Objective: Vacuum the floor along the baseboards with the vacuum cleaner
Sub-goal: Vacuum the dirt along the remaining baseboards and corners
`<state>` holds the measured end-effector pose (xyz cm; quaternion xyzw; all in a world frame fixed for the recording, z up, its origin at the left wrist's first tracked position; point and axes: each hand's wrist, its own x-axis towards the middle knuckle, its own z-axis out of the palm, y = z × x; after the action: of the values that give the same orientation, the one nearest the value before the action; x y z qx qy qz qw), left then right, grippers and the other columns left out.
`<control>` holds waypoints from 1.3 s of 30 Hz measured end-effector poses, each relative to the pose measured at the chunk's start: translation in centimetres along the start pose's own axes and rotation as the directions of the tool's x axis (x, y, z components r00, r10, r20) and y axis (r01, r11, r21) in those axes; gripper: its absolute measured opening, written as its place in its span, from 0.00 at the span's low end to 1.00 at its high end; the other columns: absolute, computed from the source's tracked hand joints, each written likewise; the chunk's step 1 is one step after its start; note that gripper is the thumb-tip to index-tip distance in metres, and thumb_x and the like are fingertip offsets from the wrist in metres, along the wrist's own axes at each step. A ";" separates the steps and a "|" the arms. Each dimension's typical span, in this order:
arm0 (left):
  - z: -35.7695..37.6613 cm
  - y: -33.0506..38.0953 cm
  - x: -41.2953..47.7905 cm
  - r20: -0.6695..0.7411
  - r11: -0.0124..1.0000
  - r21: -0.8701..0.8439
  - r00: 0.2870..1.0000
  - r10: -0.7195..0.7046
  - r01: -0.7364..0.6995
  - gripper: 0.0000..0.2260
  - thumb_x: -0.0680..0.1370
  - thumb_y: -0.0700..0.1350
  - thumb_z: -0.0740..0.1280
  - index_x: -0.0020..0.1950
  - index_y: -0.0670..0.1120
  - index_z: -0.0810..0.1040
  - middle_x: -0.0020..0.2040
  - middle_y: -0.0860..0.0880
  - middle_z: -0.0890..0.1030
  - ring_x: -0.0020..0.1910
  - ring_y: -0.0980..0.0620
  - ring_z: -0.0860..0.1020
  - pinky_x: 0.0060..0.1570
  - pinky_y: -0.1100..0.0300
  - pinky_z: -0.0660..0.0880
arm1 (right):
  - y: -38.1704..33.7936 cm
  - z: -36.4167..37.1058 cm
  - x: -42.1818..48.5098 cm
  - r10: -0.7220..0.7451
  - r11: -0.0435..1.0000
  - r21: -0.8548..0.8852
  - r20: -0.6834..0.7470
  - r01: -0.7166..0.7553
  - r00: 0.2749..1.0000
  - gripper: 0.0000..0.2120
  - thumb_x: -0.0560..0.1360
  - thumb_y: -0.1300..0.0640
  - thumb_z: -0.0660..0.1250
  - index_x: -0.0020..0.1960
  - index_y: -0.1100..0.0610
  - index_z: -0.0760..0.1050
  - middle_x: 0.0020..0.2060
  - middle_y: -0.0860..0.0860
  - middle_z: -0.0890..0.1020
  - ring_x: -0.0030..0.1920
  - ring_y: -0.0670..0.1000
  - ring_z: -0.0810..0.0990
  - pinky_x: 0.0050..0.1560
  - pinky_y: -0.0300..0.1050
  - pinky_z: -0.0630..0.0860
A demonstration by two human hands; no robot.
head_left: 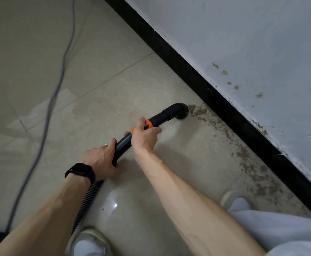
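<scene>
Your right hand [145, 138] clasps the vacuum wand [158, 120] at its orange collar and your left hand [99, 159] grasps it lower. Its nozzle [182, 112] rests on the floor [104, 93] just beside the baseboard [224, 109].

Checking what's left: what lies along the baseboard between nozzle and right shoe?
Head view: brown dirt speckles the floor from nozzle to shoe, beside the baseboard.

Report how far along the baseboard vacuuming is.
Done, seemingly: the floor along the baseboard beyond the nozzle looks clean. In hand: left hand and right hand grip the wand, nozzle at the dirt's edge. Left: the gritty strip running back towards the shoe.
</scene>
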<state>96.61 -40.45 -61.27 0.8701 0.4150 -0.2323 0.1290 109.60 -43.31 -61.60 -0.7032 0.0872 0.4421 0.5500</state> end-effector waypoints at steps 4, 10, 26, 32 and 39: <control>0.4 0.3 -0.1 0.006 0.997 0.025 0.997 0.071 -0.071 0.23 0.70 0.58 0.68 0.53 0.52 0.58 0.42 0.54 0.73 0.37 0.46 0.75 0.33 0.57 0.66 | 0.6 -1.0 -0.9 0.022 0.997 0.080 -0.095 -0.014 0.995 0.18 0.85 0.47 0.60 0.65 0.59 0.61 0.38 0.52 0.82 0.30 0.52 0.85 0.29 0.38 0.77; 0.9 1.4 0.3 -0.012 0.976 0.094 0.980 0.198 -0.196 0.22 0.70 0.58 0.67 0.53 0.52 0.58 0.47 0.52 0.78 0.42 0.46 0.80 0.34 0.57 0.69 | 0.5 -3.1 -1.3 0.038 0.980 0.199 -0.187 -0.001 0.982 0.16 0.85 0.47 0.61 0.62 0.59 0.63 0.38 0.54 0.80 0.30 0.53 0.84 0.26 0.35 0.74; 0.7 3.3 0.8 0.000 0.943 0.165 0.956 0.292 -0.288 0.22 0.68 0.57 0.67 0.51 0.52 0.57 0.45 0.53 0.78 0.36 0.47 0.75 0.33 0.57 0.68 | 0.7 -5.6 -1.8 0.070 0.958 0.288 -0.254 0.006 0.965 0.18 0.85 0.45 0.61 0.66 0.57 0.62 0.42 0.55 0.81 0.32 0.52 0.86 0.29 0.36 0.77; 0.5 0.8 0.3 0.010 0.955 0.177 0.971 0.238 -0.236 0.22 0.68 0.57 0.67 0.53 0.53 0.59 0.45 0.54 0.77 0.35 0.48 0.73 0.34 0.58 0.69 | 1.5 -3.8 -3.0 0.107 0.953 0.298 -0.181 -0.049 0.978 0.19 0.85 0.44 0.60 0.66 0.57 0.61 0.42 0.53 0.81 0.34 0.53 0.87 0.30 0.36 0.77; 0.5 0.0 -0.4 0.026 0.932 0.230 0.959 0.283 -0.281 0.21 0.69 0.57 0.67 0.54 0.52 0.60 0.49 0.53 0.78 0.44 0.47 0.80 0.36 0.57 0.67 | 2.7 -4.0 -3.6 0.148 0.961 0.258 -0.190 -0.096 0.971 0.20 0.85 0.43 0.59 0.66 0.57 0.61 0.35 0.50 0.82 0.34 0.52 0.87 0.35 0.39 0.80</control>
<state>96.25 -40.93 -61.53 0.9306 0.2565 -0.2549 0.0574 107.94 -49.05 -60.87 -0.6648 0.2418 0.3854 0.5925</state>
